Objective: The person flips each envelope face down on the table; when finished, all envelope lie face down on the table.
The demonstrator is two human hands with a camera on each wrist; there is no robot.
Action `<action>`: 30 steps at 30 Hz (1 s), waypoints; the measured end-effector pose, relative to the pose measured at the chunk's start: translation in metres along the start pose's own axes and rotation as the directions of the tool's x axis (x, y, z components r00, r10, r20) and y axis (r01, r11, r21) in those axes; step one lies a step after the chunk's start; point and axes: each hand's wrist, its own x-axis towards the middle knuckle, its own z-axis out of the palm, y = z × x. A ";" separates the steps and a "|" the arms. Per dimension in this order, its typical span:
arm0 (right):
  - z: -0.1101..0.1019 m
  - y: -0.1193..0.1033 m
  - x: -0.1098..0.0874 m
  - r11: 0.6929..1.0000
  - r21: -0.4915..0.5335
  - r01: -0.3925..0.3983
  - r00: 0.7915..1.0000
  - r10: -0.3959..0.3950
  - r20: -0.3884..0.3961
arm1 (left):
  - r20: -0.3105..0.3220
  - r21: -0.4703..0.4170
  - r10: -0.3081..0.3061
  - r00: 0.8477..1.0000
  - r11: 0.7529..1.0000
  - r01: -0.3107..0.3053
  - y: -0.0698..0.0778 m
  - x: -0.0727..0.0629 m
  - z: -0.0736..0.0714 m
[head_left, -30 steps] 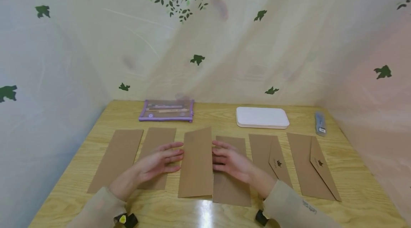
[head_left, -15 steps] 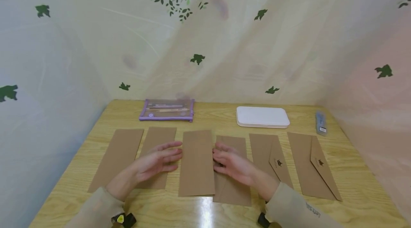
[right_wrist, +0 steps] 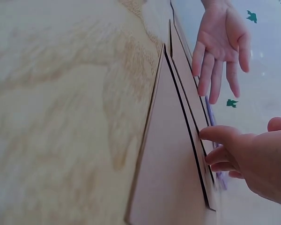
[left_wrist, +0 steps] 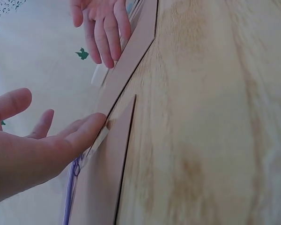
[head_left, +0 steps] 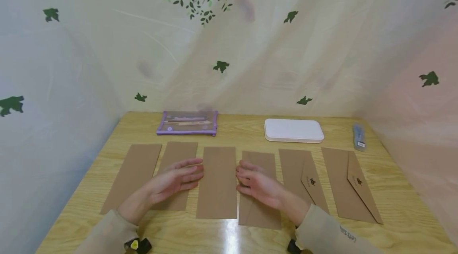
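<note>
A brown kraft envelope (head_left: 216, 190) lies flat in the middle of the row, its plain side up. My left hand (head_left: 174, 184) is beside its left edge, fingers extended and spread a little, and also overlaps another plain envelope (head_left: 180, 151). On the other side my right hand (head_left: 261, 186) has its fingertips right at the middle envelope's right edge, above the neighbouring envelope (head_left: 259, 214). Neither hand grips anything. In the left wrist view the fingertips of my left hand (left_wrist: 51, 145) reach the envelope's edge; the right wrist view shows my right hand (right_wrist: 253, 152) with relaxed fingers.
One more plain envelope (head_left: 132, 178) lies at far left. Two envelopes with crown-printed flaps, one nearer (head_left: 291, 166) and one farther right (head_left: 336, 182), lie flap side up. Behind stand a purple-edged pencil pouch (head_left: 187, 123), a white case (head_left: 294, 130) and a small grey-blue packet (head_left: 359, 137).
The middle envelope has come down from a tilted, raised position to lie flat on the table. My hands have stayed close to its two sides, with little movement.
</note>
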 end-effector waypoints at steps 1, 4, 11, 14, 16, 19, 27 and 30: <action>0.000 0.000 0.000 1.000 0.001 -0.001 1.000 0.001 0.001 | 0.001 -0.003 0.000 1.000 1.000 0.000 0.000 0.000 0.000; 0.000 0.001 0.000 1.000 0.007 -0.004 1.000 0.004 0.005 | -0.001 -0.009 0.002 1.000 1.000 -0.002 0.000 0.000 0.000; 0.002 0.002 0.000 1.000 0.008 0.011 1.000 -0.011 -0.010 | -0.003 -0.012 0.002 1.000 1.000 -0.002 -0.001 0.001 0.000; 0.002 0.000 0.000 1.000 -0.009 0.028 0.999 -0.028 -0.021 | 0.006 0.004 0.010 1.000 1.000 -0.010 0.000 0.004 0.000; 0.000 -0.002 -0.001 0.998 -0.036 0.052 0.998 -0.053 -0.028 | 0.015 0.022 0.020 1.000 1.000 -0.020 0.000 0.007 0.001; -0.006 -0.008 -0.005 0.992 -0.082 0.095 0.994 -0.099 -0.039 | 0.019 0.048 0.035 0.999 0.998 -0.035 0.001 0.013 0.004; -0.037 -0.024 -0.030 0.978 -0.139 0.158 0.982 -0.170 -0.084 | 0.046 0.095 0.046 0.998 0.994 -0.050 0.003 0.029 0.030; -0.049 -0.027 -0.040 0.972 -0.173 0.160 0.979 -0.179 -0.097 | 0.074 0.117 0.042 0.996 0.992 -0.050 0.004 0.035 0.041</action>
